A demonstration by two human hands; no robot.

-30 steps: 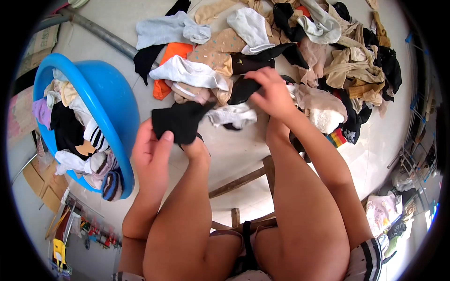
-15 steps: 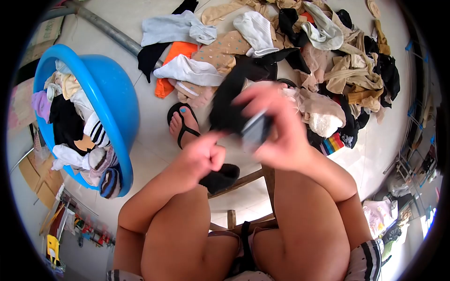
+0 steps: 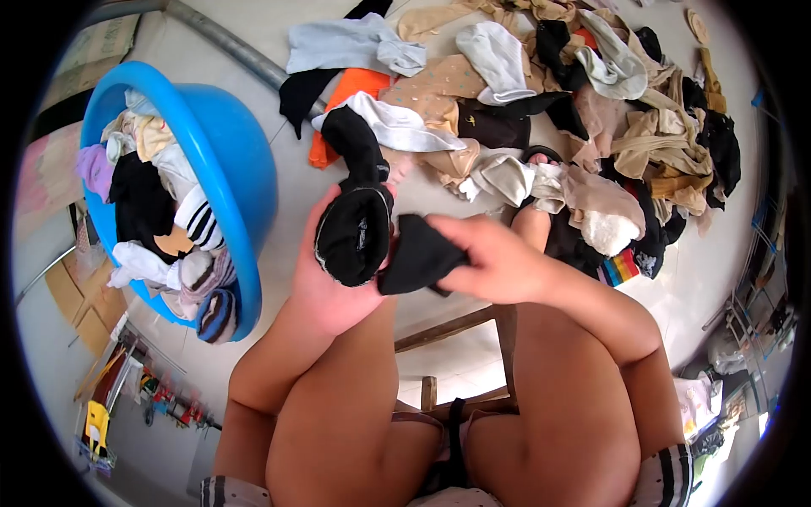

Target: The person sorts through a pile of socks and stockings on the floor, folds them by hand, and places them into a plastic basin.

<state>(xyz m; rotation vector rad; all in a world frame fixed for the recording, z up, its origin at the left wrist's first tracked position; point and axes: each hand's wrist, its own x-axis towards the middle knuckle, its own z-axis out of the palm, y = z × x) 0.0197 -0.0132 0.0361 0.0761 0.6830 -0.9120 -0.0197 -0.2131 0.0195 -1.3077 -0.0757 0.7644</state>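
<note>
Sorting position over a tiled floor, seen from the head. The floor (image 3: 297,169) is pale and glossy, with thin joint lines, and carries nearly everything shown. Both hands are occupied, raised above the knees between a tub and a heap of socks. The left hand (image 3: 325,296) is closed round a black sock (image 3: 359,237), whose open mouth faces the viewer and whose leg points away toward the heap. The right hand (image 3: 490,258) pinches a folded black cloth (image 3: 418,253) just beside it (whether the two pieces touch cannot be told).

Left: a blue tub (image 3: 245,156), tilted toward the left edge, filled with mixed pieces, among them a striped sock (image 3: 198,218) in black and white and a lilac cloth (image 3: 95,171). A grey metal pole (image 3: 228,51) lies behind it, its near end reaching the heap.

Top centre to right: the loose heap, spread flat, including a pale grey sock (image 3: 346,46), an orange cloth (image 3: 359,83), a white sock (image 3: 397,122) and, at its lower edge, a rainbow-striped piece (image 3: 621,268).

Surroundings: wooden stool bars (image 3: 506,351) between the legs; flattened cardboard (image 3: 80,296) and a yellow object (image 3: 97,425) at far left; metal racking with blue parts, curved by the lens, at far right.
</note>
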